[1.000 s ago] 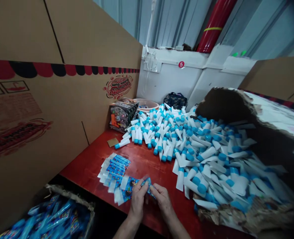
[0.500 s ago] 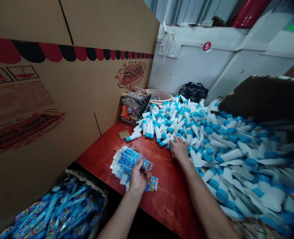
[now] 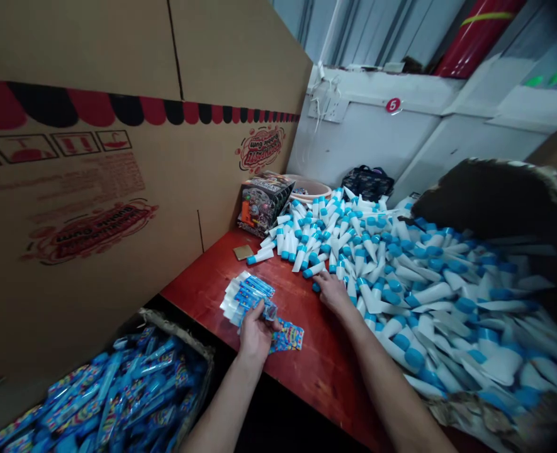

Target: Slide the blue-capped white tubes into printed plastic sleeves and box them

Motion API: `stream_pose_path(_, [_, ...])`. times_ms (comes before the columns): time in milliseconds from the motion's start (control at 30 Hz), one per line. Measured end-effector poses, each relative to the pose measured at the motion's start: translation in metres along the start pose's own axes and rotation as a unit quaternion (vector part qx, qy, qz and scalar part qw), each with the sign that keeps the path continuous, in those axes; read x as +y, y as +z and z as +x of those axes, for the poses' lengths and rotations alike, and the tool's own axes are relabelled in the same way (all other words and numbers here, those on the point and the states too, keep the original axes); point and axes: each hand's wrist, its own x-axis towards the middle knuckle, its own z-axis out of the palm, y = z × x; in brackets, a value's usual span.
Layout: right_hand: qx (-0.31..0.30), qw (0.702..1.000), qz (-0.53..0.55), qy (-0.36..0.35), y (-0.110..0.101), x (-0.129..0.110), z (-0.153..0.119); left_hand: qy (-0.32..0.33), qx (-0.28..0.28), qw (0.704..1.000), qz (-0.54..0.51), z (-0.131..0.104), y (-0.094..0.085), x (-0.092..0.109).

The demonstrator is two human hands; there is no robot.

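Left hand point(image 3: 255, 333) closed, thumb pressing on a glossy printed wrapper point(image 3: 269, 311); right hand point(image 3: 333, 292) dipped, fingers bent, to the heap of tubes point(image 3: 386, 270), where I cannot tell from my end whether it grips one. Through the head camera I get a huge brown carton point(image 3: 221, 189) on the left, banded in red and black scallops, and a white wall point(image 3: 363, 138) at the back with a red number sign point(image 3: 393, 105). Between them I see the surface point(image 3: 306, 371), shiny red with pale scuffs. That heap spreads over its right and far parts, white bodies with blue caps pointing every way. Smallest come the fanned wrappers point(image 3: 254, 289), overlapping on the surface just beside the left hand, clear at one end, bright blue with colored print along the rest.
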Motion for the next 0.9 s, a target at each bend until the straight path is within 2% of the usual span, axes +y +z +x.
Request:
stream_pose_path(167, [0.007, 1.000, -0.021, -0.014, -0.010, -0.019, -0.014, 0.019, -0.010, 1.000, -0.003, -0.016, -0.001, -0.001])
stream_pose_path(233, [0.020, 0.999, 0.028, -0.026, -0.019, -0.030, -0.024, 0.032, -0.005, 0.999, 0.001, -0.022, -0.002, 0.000])
stream_pose_path(267, [0.030, 0.995, 0.084, -0.038, -0.026, -0.037, -0.032, 0.044, 0.000, 0.999, 0.005, -0.026, -0.002, 0.001])
stream_pose_path(300, [0.042, 0.985, 0.158, -0.051, -0.033, -0.045, -0.041, 0.059, 0.007, 0.998, 0.009, -0.029, -0.002, 0.002])
stream_pose_path(400, [0.071, 0.923, 0.368, -0.087, -0.055, -0.072, -0.079, 0.103, 0.028, 0.994, 0.021, -0.038, 0.000, 0.002])
stream_pose_path(500, [0.069, 0.891, 0.435, -0.109, -0.070, -0.095, -0.117, 0.123, 0.029, 0.991, 0.037, -0.046, 0.003, -0.002])
stream_pose_path(633, [0.055, 0.908, 0.406, -0.090, -0.076, -0.105, -0.149, 0.133, 0.002, 0.990, 0.055, -0.053, 0.007, -0.012])
stream_pose_path(900, [0.059, 0.941, 0.331, -0.049, -0.083, -0.092, -0.173, 0.136, 0.000, 0.988, 0.068, -0.056, 0.008, -0.028])
